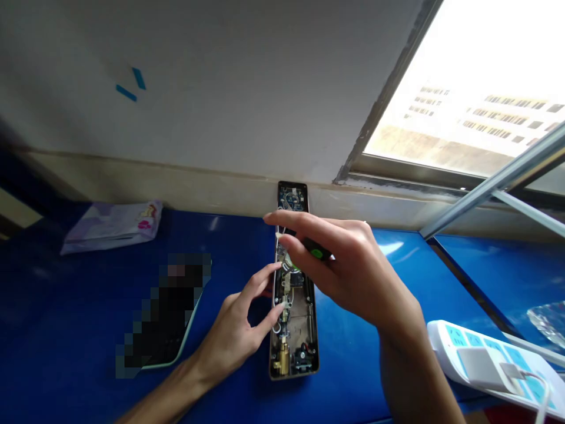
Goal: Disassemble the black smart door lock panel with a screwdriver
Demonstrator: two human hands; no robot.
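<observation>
A long, narrow lock housing (304, 321) lies open on the blue table, its circuit board at the far end and a brass cylinder at the near end. My left hand (245, 315) reaches in from the left, thumb and index finger apart, their tips touching the parts along the housing's left side. Above the middle of the housing, my right hand (344, 253) is closed around a screwdriver with a black-and-green handle (316, 253). The tool's tip and part of the inner mechanism are hidden by the fingers.
A phone (176, 318), partly pixelated, lies to the left, with a purple-white packet (115, 227) behind it. A white power strip (498, 365) with a plugged-in charger sits at right. A metal frame (494, 182) stands by the window; the wall (220, 118) borders the blue table (348, 371).
</observation>
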